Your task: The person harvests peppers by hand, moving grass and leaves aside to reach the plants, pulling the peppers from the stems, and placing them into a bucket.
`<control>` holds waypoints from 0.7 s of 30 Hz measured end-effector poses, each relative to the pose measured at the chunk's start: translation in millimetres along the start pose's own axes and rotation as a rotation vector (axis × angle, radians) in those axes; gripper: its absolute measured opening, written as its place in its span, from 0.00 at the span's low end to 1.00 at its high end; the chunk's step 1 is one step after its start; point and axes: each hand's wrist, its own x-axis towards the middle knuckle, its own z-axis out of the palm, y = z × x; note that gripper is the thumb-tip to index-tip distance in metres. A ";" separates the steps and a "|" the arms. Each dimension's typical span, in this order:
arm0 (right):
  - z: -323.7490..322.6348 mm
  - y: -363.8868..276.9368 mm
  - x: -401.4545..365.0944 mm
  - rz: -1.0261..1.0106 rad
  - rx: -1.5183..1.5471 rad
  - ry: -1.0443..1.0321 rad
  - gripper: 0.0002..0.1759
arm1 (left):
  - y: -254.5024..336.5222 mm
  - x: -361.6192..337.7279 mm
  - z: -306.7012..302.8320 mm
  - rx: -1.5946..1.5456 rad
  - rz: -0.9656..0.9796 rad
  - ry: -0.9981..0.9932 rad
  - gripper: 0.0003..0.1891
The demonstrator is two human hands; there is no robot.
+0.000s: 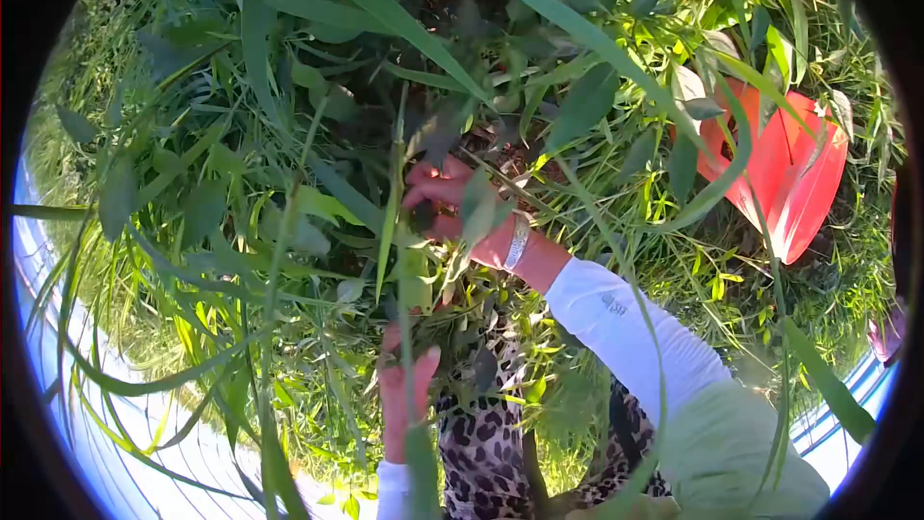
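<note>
My right hand (462, 207) reaches in from the lower right among green stems, with a light band at the wrist and a white sleeve. Its fingers are bent, and leaves partly cover them and whatever lies between them. Lower down, my left hand (408, 390) points upward beside leafy stems, its thumb apart from the other fingers. Leaves hide most of those fingertips. Long grass blades (404, 231) cross in front of both hands.
A red object (784, 169) like an open bag or container lies in the grass at the right. Legs in leopard-print cloth (486, 453) are below the hands. Tall blades and broad leaves (587, 106) hang close to the camera. Something purple (887, 334) shows at the right edge.
</note>
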 end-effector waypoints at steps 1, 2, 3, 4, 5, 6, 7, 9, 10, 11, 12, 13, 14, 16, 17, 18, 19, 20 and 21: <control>-4.1 1.8 -10.6 -0.067 0.005 0.082 0.18 | 15.7 -8.6 -9.2 0.147 0.105 -0.032 0.19; -9.5 0.6 -15.6 -0.139 0.013 0.160 0.18 | 32.5 -11.7 -23.6 0.295 0.215 -0.058 0.17; -16.1 -5.8 -17.4 -0.149 0.016 0.155 0.18 | 54.2 -6.6 -39.2 0.301 0.202 0.017 0.14; -20.8 -11.1 -18.2 0.193 0.459 0.210 0.18 | 74.6 1.6 -52.2 0.302 0.190 0.091 0.12; -24.2 -16.0 -18.6 0.546 0.897 0.255 0.19 | 99.7 14.2 -46.7 0.162 0.250 0.178 0.11; -25.9 -15.0 -22.8 0.543 0.895 0.251 0.19 | 121.9 35.6 -35.3 0.021 0.306 0.263 0.11; -26.1 -9.7 -30.1 0.266 0.503 0.187 0.20 | 131.9 63.3 -31.7 0.169 0.330 0.258 0.12; -24.2 -19.1 -32.2 0.429 0.954 0.207 0.26 | 132.7 137.1 -31.4 0.415 0.380 0.152 0.15; -19.1 -7.8 -34.8 0.421 0.952 0.209 0.26 | 112.6 185.5 -27.9 0.090 0.233 -0.003 0.16; -11.2 13.0 -40.0 0.382 0.817 0.270 0.26 | 84.4 241.8 -32.2 0.521 0.382 -0.152 0.17; -12.6 14.4 -39.2 0.223 0.588 0.189 0.26 | 76.9 262.9 -22.6 0.742 0.448 -0.236 0.17; -13.9 13.5 -37.4 0.053 0.340 0.147 0.27 | 80.3 273.5 -4.5 0.949 0.536 -0.312 0.18; -15.3 13.8 -36.2 -0.114 0.124 0.145 0.28 | 70.5 272.9 15.2 0.471 0.487 -0.416 0.18; -6.6 35.6 -52.6 0.504 1.246 0.355 0.28 | 78.2 235.2 57.7 -0.003 0.411 -0.499 0.19; -9.2 15.1 -52.0 0.507 1.130 0.324 0.28 | 87.8 206.9 74.2 -0.125 0.264 -0.279 0.23; -11.8 -6.0 -51.3 0.508 1.013 0.294 0.27 | 94.8 182.6 86.7 -0.182 0.190 -0.170 0.25; -14.7 -10.2 -58.1 0.495 0.884 0.277 0.25 | 102.6 157.5 99.7 -0.247 0.120 -0.058 0.27; -16.6 -11.8 -64.9 0.485 0.755 0.264 0.23 | 107.1 131.6 109.6 0.218 0.341 0.020 0.29; -17.0 -18.7 -63.5 0.498 0.849 0.291 0.21 | 107.7 110.5 118.0 0.686 0.550 0.095 0.32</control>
